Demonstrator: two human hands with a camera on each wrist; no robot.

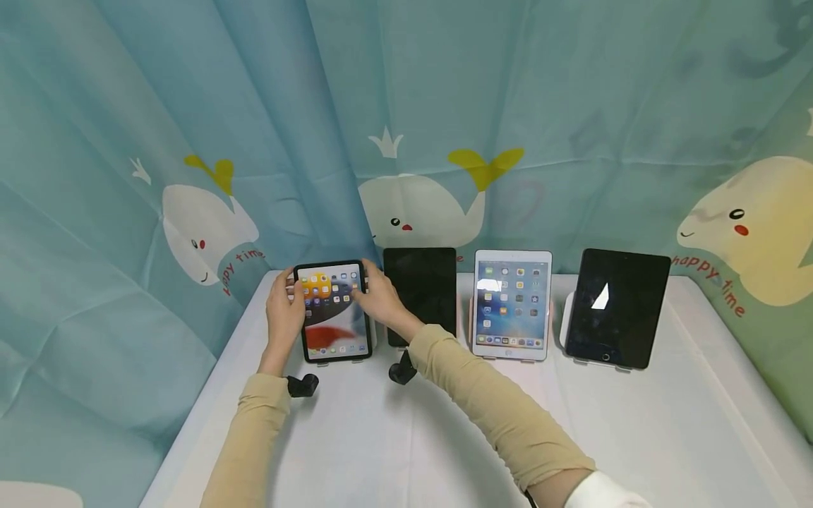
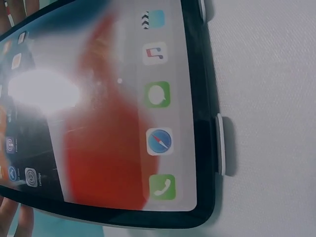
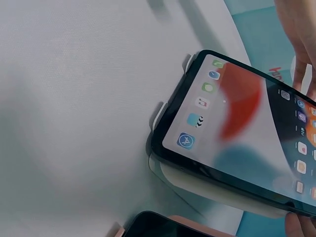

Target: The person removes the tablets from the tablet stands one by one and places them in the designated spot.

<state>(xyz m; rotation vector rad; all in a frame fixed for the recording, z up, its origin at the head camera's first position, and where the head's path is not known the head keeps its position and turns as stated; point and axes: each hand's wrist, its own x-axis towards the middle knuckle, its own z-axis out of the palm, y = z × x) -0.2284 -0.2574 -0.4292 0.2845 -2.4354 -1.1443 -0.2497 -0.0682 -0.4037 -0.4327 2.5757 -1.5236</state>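
A black-framed tablet (image 1: 333, 321) leans on a stand at the left of the row, its home screen lit with app icons over a red, dark and orange wallpaper. My left hand (image 1: 284, 315) grips its left edge near the top, fingers reaching behind. At the upper right edge my right hand (image 1: 384, 299) holds it, thumb over the screen. The stand's small lip (image 2: 221, 145) supports the lower edge in the left wrist view. In the right wrist view, the white stand (image 3: 217, 195) shows behind the tablet (image 3: 242, 113).
To the right stand a dark-screened tablet (image 1: 419, 282), a white tablet (image 1: 512, 303) with a lit home screen, and another dark tablet (image 1: 617, 310), on stands. They share a white table (image 1: 699, 437). A blue whale-print curtain (image 1: 419, 85) hangs behind.
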